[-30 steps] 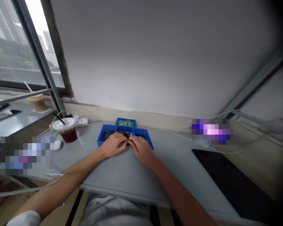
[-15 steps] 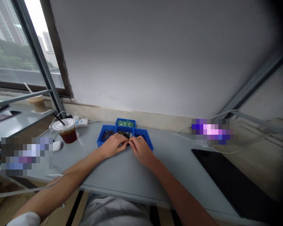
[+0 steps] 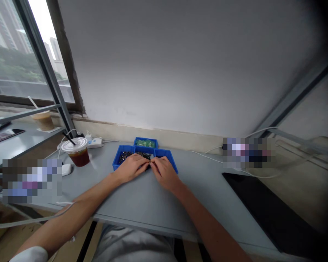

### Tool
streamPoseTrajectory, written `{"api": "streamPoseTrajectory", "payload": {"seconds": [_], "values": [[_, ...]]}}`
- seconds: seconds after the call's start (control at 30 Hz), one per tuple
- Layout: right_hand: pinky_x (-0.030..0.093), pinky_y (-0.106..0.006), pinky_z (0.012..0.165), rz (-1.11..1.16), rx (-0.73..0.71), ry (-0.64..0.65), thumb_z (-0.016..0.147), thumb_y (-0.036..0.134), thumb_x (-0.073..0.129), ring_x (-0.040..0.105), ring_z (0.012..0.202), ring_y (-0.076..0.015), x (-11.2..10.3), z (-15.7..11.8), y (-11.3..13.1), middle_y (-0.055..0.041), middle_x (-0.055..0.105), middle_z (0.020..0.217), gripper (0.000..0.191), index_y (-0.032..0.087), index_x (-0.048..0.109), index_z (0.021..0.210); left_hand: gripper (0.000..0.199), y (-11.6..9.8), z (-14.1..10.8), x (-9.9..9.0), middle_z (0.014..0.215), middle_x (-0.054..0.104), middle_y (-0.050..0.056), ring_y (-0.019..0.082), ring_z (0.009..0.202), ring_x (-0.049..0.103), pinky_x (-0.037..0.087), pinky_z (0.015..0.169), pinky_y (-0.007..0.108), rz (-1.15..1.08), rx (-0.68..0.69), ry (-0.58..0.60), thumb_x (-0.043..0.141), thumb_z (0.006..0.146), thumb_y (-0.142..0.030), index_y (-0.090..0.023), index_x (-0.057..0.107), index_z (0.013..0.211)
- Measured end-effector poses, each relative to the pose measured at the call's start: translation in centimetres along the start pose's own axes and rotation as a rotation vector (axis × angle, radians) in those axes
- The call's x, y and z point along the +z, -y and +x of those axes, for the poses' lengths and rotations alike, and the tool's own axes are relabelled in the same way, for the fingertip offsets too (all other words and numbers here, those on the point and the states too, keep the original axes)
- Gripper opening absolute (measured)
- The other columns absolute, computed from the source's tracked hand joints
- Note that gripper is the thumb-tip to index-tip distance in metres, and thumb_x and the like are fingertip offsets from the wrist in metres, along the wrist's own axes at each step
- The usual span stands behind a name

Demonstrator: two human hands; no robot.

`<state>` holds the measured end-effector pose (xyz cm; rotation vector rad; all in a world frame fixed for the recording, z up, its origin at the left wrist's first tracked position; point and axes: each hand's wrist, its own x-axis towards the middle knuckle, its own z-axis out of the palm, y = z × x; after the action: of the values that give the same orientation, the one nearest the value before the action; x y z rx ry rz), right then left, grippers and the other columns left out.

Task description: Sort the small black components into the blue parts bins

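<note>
“Entry one, head view: state of your fingers?”

“Your left hand (image 3: 132, 167): thumb and fingertips drawn together. Your right hand (image 3: 165, 173): likewise pinched, tips meeting the left's. Between them, one tiny piece (image 3: 149, 163), too small to identify, at the middle blue tray (image 3: 144, 149).”

“Items about you?”

“Left blue tray (image 3: 116, 160): small dark and brassy parts (image 3: 125, 156). Back blue tray (image 3: 156, 143): green items (image 3: 145, 143). Right blue tray (image 3: 172, 161): partly behind your right hand. Cup of dark drink (image 3: 79, 157): on the table (image 3: 142, 203), to your left, well apart.”

“Hazards?”

“Slippage: so little to pinch; uneven fingertip pressure could spring it loose among those parts. Snagging: white cable (image 3: 30, 221) seemingly across your left forearm (image 3: 91, 196), contact uncertain; a tug might jolt your grip”
</note>
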<state>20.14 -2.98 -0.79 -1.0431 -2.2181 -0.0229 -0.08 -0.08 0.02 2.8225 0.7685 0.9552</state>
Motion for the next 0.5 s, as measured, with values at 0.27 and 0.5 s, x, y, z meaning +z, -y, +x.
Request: {"api": "streamPoseTrajectory", "payload": {"seconds": [0.27, 0.5], "values": [[0.038, -0.036, 0.082, -0.014, -0.014, -0.026, 0.102, 0.020, 0.040, 0.059, 0.082, -0.0204, -0.23, 0.20, -0.03, -0.0045, 0.066, 0.087, 0.016, 0.021, 0.054, 0.094, 0.029, 0.02, -0.01, 0.05, 0.092, 0.071, 0.006, 0.018, 0.087, 0.065, 0.045, 0.087, 0.034, 0.032, -0.040, -0.007, 0.040, 0.105, -0.031, -0.018, 0.066, 0.102], [0.038, -0.035, 0.081, -0.002, -0.009, -0.013, 0.101, 0.018, 0.040, 0.059, 0.082, -0.0202, -0.55, 0.27, 0.24, -0.0048, 0.067, 0.087, 0.017, 0.020, 0.055, 0.094, 0.024, -0.40, 0.08, -0.32, 0.092, 0.070, 0.006, 0.019, 0.087, 0.064, 0.046, 0.087, 0.034, -0.010, -0.018, 0.030, 0.042, 0.101, -0.025, -0.017, 0.065, 0.102]]}}
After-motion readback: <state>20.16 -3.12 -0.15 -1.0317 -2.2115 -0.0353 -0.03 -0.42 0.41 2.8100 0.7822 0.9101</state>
